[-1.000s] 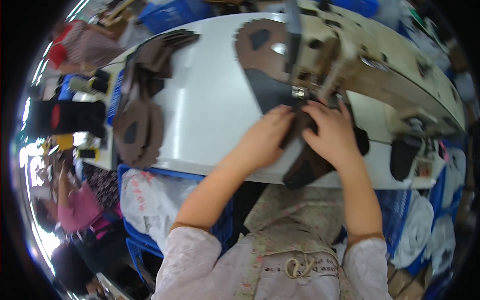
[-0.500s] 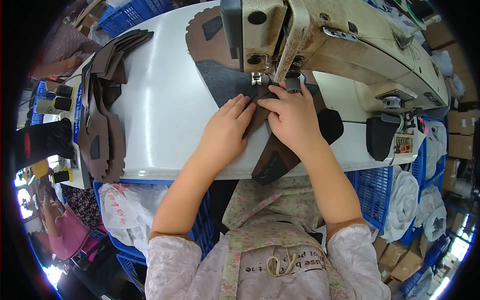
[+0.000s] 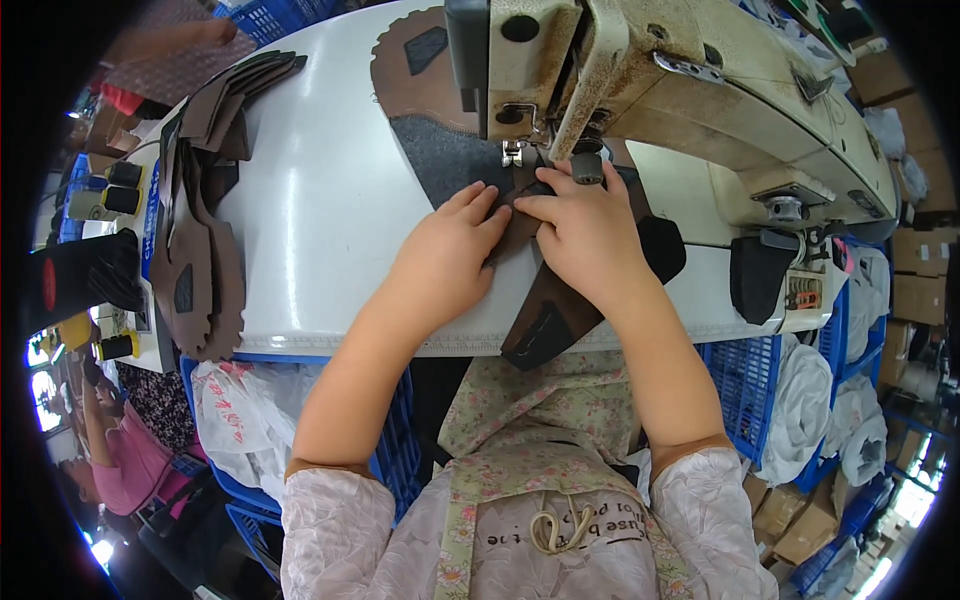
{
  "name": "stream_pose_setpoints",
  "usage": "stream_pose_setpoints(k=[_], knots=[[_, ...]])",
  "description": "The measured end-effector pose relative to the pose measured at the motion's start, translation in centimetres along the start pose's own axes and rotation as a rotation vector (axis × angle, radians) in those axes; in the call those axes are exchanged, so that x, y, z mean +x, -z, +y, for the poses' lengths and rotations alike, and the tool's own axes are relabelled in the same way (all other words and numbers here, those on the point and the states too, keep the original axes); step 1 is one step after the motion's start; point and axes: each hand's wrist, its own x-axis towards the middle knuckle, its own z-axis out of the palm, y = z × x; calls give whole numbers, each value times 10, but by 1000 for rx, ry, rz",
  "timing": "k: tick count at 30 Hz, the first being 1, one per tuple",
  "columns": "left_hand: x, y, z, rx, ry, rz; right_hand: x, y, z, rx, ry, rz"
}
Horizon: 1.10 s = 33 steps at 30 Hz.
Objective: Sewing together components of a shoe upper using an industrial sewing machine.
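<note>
A brown leather-like piece with a scalloped edge and dark grey patches (image 3: 430, 150) lies on the white sewing machine table (image 3: 320, 220). Part of it runs under the metal presser foot (image 3: 513, 153) of the sewing machine (image 3: 690, 90). My left hand (image 3: 445, 255) rests on the piece just in front of the foot, fingers stretched forward. Beside it, my right hand (image 3: 590, 235) lies on the work with fingers spread, its index and thumb pointing toward the left hand. A brown strip with a black end (image 3: 545, 325) reaches toward me between my forearms. The needle tip is hard to make out.
Stacked brown cut pieces (image 3: 205, 230) hang over the table's left side. Thread spools (image 3: 122, 185) stand further left. A blue crate with white plastic bags (image 3: 240, 420) sits below the table; another blue crate (image 3: 745, 385) is at right. A co-worker in pink (image 3: 130, 460) sits at lower left.
My hands and the brown piece have hardly moved. At the upper left, another person's arm and a sheet of bubble wrap have shifted up and right.
</note>
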Motion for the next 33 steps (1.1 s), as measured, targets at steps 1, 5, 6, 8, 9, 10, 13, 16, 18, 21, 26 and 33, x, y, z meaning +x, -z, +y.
stream_pose_setpoints(k=[1,5,6,8,9,10,13,16,18,21,26,33], knots=[[-1,-2,0,30,-10,1,0,-1,-1,0,1,0],[-2,-9,-2,59,-37,32,-4,-3,-3,-59,9,20],[-3,-9,-2,66,-44,44,-5,-3,-3,-66,15,33],[-3,-10,-2,71,-53,57,-7,-4,-3,-58,13,34],[-3,-11,-2,71,-51,57,-7,-5,-3,-46,14,34],[-4,-11,-3,71,-48,57,-8,-7,-2,-45,14,34],[-4,-12,-3,76,-51,68,-8,-11,0,-36,63,100],[-4,-10,-2,73,-45,65,-8,-10,0,-44,64,97],[-3,-11,-2,68,-44,64,-8,-11,0,-41,46,87],[-3,-11,-3,58,-45,66,-9,-13,1,-33,43,92],[-4,-9,-5,47,-38,71,-6,-15,0,-34,32,92],[3,-9,-9,35,-34,58,-1,-12,-2,-59,-33,39]])
